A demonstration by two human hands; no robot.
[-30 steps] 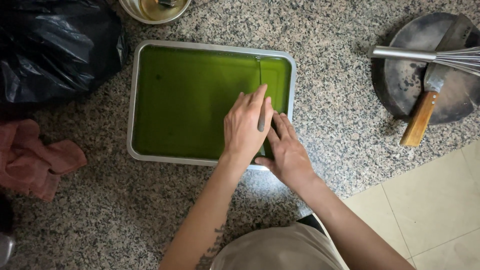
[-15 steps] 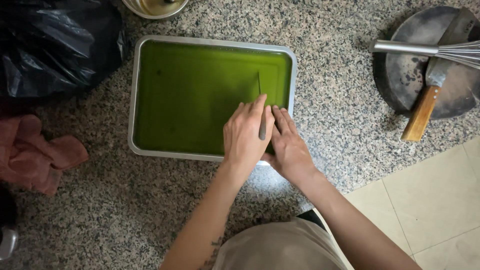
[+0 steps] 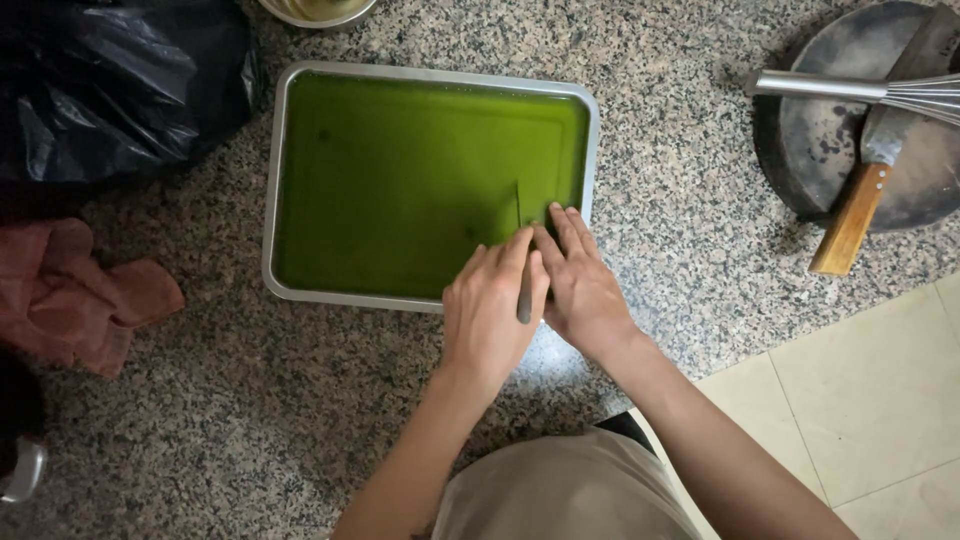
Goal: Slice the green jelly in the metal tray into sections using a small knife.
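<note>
Green jelly (image 3: 400, 180) fills a metal tray (image 3: 272, 200) on the speckled stone table (image 3: 220, 400). Both hands' grip is closed on a thin knife (image 3: 524, 295): left hand (image 3: 490, 315), right hand (image 3: 580, 285). One short cut shows in the jelly. Tiled floor (image 3: 860, 400) lies beside.

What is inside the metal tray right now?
The metal tray holds a smooth green jelly slab with one thin cut line near its right end. The left hand and right hand cover the near right corner, hiding most of the blade.
</note>
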